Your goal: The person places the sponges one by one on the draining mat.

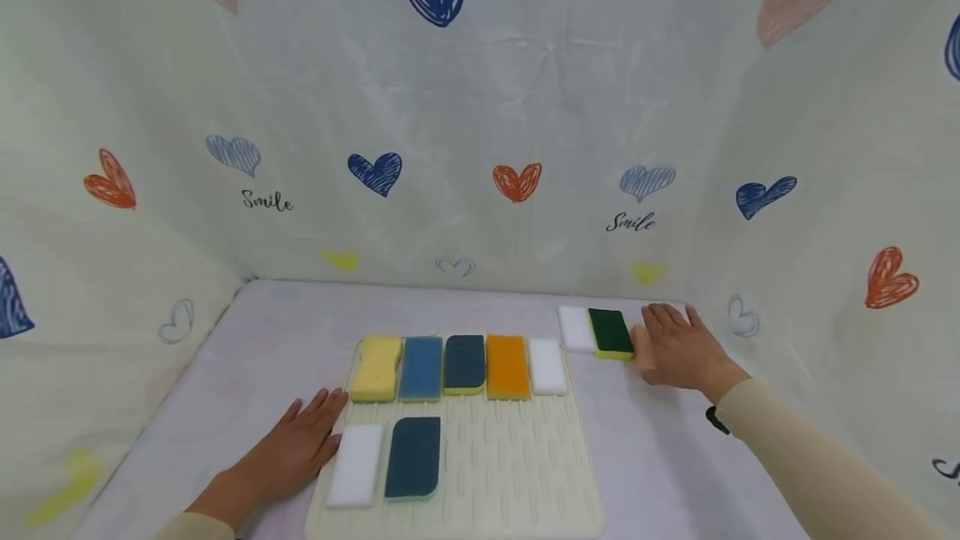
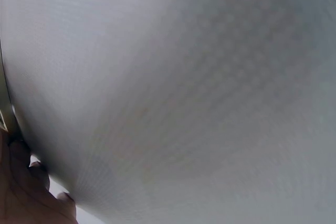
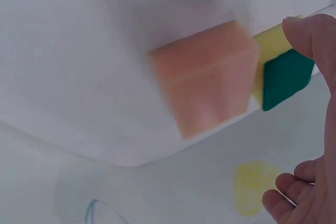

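My left hand point(image 1: 292, 444) rests palm down at the left edge of the cream ribbed mat point(image 1: 525, 473), its fingers beside a white sponge point(image 1: 356, 465). Next to that one lies a dark blue scouring sponge point(image 1: 413, 457). At the far right, my right hand point(image 1: 678, 348) hovers over a peach sponge point(image 1: 643, 350), partly covering it. From the right wrist, the same peach block point(image 3: 210, 82) appears with nothing around it, while thumb and fingers are spread apart. The thumb overlaps the green and yellow scouring sponge point(image 3: 286, 77) in that view.
Along the mat's back edge stand a yellow sponge point(image 1: 377, 368), a blue one point(image 1: 421, 368), a dark blue scouring sponge point(image 1: 464, 363), an orange one point(image 1: 507, 367) and a white one point(image 1: 547, 366). Another white sponge point(image 1: 576, 329) lies behind right. Heart-printed curtains point(image 1: 480, 107) enclose the table.
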A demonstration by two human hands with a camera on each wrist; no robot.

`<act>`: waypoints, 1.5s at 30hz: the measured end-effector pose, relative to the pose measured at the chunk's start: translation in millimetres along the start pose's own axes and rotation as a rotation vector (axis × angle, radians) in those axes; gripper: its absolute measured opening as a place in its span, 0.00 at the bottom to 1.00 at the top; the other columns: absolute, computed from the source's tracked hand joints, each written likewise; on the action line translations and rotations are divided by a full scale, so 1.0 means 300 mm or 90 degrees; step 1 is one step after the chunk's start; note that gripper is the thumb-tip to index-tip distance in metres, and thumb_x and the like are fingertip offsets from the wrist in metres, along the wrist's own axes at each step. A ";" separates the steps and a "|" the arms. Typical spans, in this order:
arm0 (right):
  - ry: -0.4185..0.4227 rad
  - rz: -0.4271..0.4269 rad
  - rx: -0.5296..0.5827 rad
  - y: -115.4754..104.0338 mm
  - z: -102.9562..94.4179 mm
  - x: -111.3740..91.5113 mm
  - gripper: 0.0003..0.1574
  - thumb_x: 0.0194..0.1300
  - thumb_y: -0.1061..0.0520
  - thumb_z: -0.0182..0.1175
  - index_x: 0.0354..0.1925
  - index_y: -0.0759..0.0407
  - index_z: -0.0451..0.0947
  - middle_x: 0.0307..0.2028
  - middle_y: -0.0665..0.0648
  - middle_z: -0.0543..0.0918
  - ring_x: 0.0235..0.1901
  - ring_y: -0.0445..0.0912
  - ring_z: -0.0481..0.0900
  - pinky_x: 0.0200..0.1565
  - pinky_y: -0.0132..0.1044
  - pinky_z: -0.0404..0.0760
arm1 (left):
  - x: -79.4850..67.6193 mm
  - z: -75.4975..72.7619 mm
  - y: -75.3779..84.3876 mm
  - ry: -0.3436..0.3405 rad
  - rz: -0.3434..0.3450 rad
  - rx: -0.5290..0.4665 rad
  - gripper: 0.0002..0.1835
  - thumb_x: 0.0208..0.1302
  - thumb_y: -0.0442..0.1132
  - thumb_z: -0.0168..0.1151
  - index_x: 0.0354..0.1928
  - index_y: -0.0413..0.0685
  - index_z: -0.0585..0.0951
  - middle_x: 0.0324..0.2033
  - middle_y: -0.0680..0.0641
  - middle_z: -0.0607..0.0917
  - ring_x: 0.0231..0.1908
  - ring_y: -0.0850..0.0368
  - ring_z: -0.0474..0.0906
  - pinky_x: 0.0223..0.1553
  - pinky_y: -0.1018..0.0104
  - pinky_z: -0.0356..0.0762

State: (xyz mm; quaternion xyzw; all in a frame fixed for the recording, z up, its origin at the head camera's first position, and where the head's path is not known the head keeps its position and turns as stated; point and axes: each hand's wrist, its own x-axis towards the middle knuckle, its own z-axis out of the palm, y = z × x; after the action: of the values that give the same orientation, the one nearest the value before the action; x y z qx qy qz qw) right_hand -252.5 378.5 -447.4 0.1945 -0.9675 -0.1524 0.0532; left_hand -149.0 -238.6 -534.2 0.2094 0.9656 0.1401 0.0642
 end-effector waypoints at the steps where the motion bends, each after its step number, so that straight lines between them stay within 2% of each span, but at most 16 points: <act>1: 0.005 -0.003 -0.003 0.023 0.018 -0.012 0.54 0.56 0.40 0.74 0.67 0.73 0.69 0.66 0.72 0.76 0.67 0.67 0.72 0.66 0.77 0.67 | -0.001 0.002 -0.001 -0.002 0.000 -0.001 0.35 0.82 0.51 0.54 0.80 0.36 0.63 0.77 0.35 0.69 0.77 0.32 0.62 0.73 0.27 0.59; 3: -0.001 -0.006 -0.018 0.063 0.051 -0.031 0.58 0.53 0.38 0.78 0.67 0.73 0.68 0.66 0.71 0.76 0.66 0.67 0.72 0.65 0.76 0.69 | -0.002 0.008 -0.003 -0.004 -0.003 -0.001 0.35 0.82 0.51 0.54 0.80 0.37 0.63 0.77 0.35 0.69 0.77 0.32 0.62 0.73 0.28 0.58; 4: -0.010 -0.001 -0.020 0.079 0.064 -0.039 0.63 0.50 0.37 0.80 0.69 0.74 0.66 0.67 0.72 0.75 0.66 0.67 0.71 0.66 0.76 0.69 | -0.002 0.010 -0.004 -0.004 -0.006 -0.001 0.35 0.82 0.51 0.54 0.80 0.37 0.63 0.77 0.35 0.69 0.78 0.33 0.62 0.73 0.28 0.58; 6: -0.022 0.000 -0.020 0.102 0.088 -0.045 0.65 0.50 0.37 0.81 0.70 0.73 0.65 0.67 0.72 0.74 0.67 0.67 0.71 0.66 0.75 0.69 | -0.001 0.013 -0.006 -0.003 -0.012 0.002 0.35 0.82 0.51 0.54 0.80 0.38 0.63 0.77 0.36 0.69 0.78 0.33 0.62 0.73 0.28 0.58; 13: -0.086 0.012 0.036 0.118 0.126 -0.041 0.60 0.57 0.42 0.77 0.73 0.74 0.62 0.70 0.74 0.70 0.70 0.71 0.67 0.68 0.74 0.66 | -0.001 0.012 -0.006 -0.018 -0.034 0.004 0.37 0.82 0.54 0.53 0.81 0.39 0.61 0.78 0.37 0.67 0.79 0.34 0.60 0.75 0.28 0.55; 17: -0.112 0.017 0.038 0.122 0.141 -0.035 0.59 0.60 0.42 0.74 0.74 0.75 0.61 0.72 0.74 0.69 0.72 0.71 0.64 0.70 0.74 0.64 | 0.000 0.008 -0.002 -0.025 -0.040 0.006 0.38 0.82 0.56 0.52 0.82 0.41 0.60 0.79 0.38 0.66 0.79 0.35 0.59 0.75 0.29 0.54; 24: -0.130 0.017 0.051 0.140 0.170 -0.033 0.56 0.64 0.41 0.69 0.74 0.76 0.61 0.74 0.75 0.67 0.73 0.71 0.63 0.71 0.74 0.62 | 0.003 0.007 -0.001 0.001 -0.020 0.022 0.36 0.82 0.53 0.53 0.81 0.40 0.61 0.79 0.38 0.67 0.78 0.35 0.61 0.74 0.30 0.58; 29: -0.153 0.033 0.102 0.135 0.184 -0.029 0.54 0.67 0.41 0.64 0.76 0.75 0.60 0.75 0.75 0.66 0.74 0.71 0.62 0.70 0.76 0.62 | 0.002 0.005 0.009 0.013 -0.005 0.022 0.35 0.82 0.51 0.54 0.80 0.38 0.63 0.77 0.37 0.69 0.78 0.35 0.63 0.73 0.30 0.60; 32: -0.160 0.046 0.132 0.131 0.192 -0.024 0.53 0.69 0.41 0.62 0.77 0.74 0.59 0.75 0.74 0.66 0.73 0.71 0.63 0.70 0.77 0.62 | 0.002 -0.001 0.016 0.008 -0.011 0.022 0.35 0.82 0.52 0.54 0.80 0.39 0.63 0.78 0.37 0.68 0.78 0.36 0.63 0.74 0.31 0.59; 35: -0.139 0.047 0.142 0.129 0.200 -0.017 0.50 0.67 0.42 0.64 0.73 0.73 0.62 0.69 0.74 0.71 0.68 0.70 0.68 0.66 0.75 0.67 | 0.001 -0.004 0.020 0.003 -0.015 0.024 0.35 0.83 0.52 0.53 0.80 0.38 0.63 0.78 0.37 0.68 0.78 0.35 0.63 0.74 0.31 0.59; 40: -0.055 0.030 0.139 0.145 0.212 -0.007 0.44 0.58 0.47 0.69 0.59 0.76 0.66 0.53 0.74 0.76 0.54 0.70 0.74 0.54 0.69 0.79 | -0.004 -0.004 0.015 -0.001 -0.023 0.012 0.35 0.82 0.51 0.54 0.80 0.38 0.63 0.78 0.37 0.68 0.78 0.34 0.63 0.74 0.29 0.58; 45: -0.012 0.038 0.113 0.160 0.208 -0.037 0.48 0.57 0.43 0.71 0.58 0.76 0.65 0.53 0.76 0.75 0.52 0.68 0.73 0.51 0.67 0.81 | 0.002 0.000 0.014 -0.004 -0.025 0.015 0.35 0.82 0.50 0.55 0.80 0.38 0.63 0.78 0.36 0.68 0.78 0.33 0.63 0.73 0.28 0.58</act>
State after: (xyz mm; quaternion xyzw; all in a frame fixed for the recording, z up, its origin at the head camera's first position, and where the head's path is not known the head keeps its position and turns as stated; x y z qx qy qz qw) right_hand -269.8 442.1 -491.7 0.1678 -0.9831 -0.0664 0.0310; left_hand -147.9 -234.5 -533.1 0.1916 0.9709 0.1272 0.0672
